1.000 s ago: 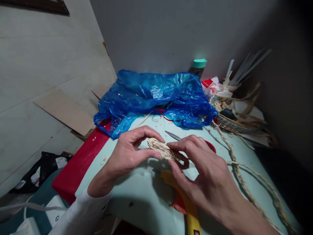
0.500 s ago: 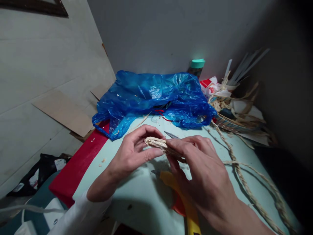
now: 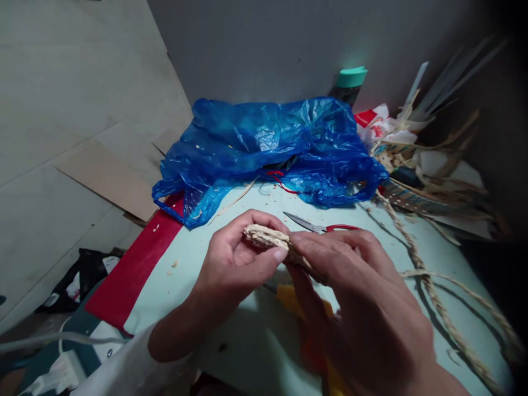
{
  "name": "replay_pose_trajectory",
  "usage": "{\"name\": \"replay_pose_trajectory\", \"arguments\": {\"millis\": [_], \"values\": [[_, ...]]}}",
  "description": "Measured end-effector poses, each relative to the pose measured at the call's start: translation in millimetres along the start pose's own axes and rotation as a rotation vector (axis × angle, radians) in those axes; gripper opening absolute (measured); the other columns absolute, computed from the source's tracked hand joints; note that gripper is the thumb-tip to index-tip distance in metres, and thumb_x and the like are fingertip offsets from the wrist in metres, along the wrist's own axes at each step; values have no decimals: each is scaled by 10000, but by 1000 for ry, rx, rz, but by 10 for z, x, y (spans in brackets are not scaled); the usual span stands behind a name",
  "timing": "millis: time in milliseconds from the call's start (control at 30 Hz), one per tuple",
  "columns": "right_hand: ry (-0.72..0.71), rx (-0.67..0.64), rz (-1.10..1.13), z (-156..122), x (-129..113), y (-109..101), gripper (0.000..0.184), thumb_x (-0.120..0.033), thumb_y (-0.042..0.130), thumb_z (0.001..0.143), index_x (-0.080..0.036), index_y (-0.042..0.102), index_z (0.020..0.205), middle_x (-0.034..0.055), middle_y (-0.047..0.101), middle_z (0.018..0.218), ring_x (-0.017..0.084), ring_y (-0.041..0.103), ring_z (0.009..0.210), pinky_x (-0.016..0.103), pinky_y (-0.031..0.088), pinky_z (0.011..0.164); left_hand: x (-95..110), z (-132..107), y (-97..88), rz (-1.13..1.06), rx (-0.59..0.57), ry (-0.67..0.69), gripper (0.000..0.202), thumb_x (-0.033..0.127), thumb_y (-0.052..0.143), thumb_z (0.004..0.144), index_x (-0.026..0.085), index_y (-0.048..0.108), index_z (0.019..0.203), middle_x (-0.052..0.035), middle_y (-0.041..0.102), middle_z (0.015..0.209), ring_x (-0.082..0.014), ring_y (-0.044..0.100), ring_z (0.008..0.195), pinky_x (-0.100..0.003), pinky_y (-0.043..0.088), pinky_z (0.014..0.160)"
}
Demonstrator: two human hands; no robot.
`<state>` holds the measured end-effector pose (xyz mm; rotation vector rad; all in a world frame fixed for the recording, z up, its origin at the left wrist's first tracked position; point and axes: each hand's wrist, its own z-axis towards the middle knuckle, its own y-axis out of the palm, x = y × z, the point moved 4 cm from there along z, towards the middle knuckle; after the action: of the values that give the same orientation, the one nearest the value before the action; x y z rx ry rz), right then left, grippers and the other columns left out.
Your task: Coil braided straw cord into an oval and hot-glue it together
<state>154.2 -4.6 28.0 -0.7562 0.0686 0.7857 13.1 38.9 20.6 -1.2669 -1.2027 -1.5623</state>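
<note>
Both hands hold a flat piece of coiled, braided straw cord point(image 3: 267, 236), its pale edge facing me. My left hand point(image 3: 235, 258) grips its left end between thumb and curled fingers. My right hand point(image 3: 355, 286) pinches the right end, hiding much of that side. Under the right hand on the table lies a yellow and orange tool point(image 3: 289, 297) that looks like a glue gun, mostly covered. Scissors point(image 3: 307, 223) with a red handle lie just beyond the fingers. To the right, a long braided straw cord point(image 3: 437, 302) runs across the table.
A crumpled blue plastic bag point(image 3: 256, 143) covers the back of the pale green tabletop point(image 3: 165, 286). A basket point(image 3: 416, 192) of straw scraps and a teal-lidded bottle point(image 3: 350, 80) stand at back right. A power strip point(image 3: 105, 344) sits at lower left.
The view has shifted a little, so the bag, basket and cord sit differently. The scissors' red handle now shows. Both hands keep hold of the straw piece.
</note>
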Motion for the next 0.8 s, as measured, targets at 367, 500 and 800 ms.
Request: {"name": "replay_pose_trajectory", "arguments": {"millis": [367, 500, 800], "values": [[-3, 40, 173, 38, 20, -27, 275, 13, 656, 885, -137, 623, 1112, 49, 741, 1021, 173, 602, 892, 342, 532, 802, -54, 23, -49, 31, 34, 16, 118, 85, 707, 829, 201, 706, 854, 17, 654, 842, -86, 595, 784, -150, 513, 732], [-5, -12, 131, 29, 45, 27, 211, -28, 640, 910, -137, 612, 1088, 60, 732, 995, 191, 569, 861, 373, 511, 781, -71, 18, -45, 32, 51, -1, 112, 83, 714, 827, 195, 707, 832, 23, 654, 827, -76, 596, 760, -139, 516, 714], [-52, 3, 68, 62, 83, 13, 134, -14, 608, 895, -129, 598, 963, 86, 704, 908, 190, 548, 806, 347, 467, 778, -30, 50, -93, 63, -57, -17, 544, 145, 757, 832, 302, 583, 1323, -15, 683, 1174, -135, 681, 945, -228, 567, 839]]}}
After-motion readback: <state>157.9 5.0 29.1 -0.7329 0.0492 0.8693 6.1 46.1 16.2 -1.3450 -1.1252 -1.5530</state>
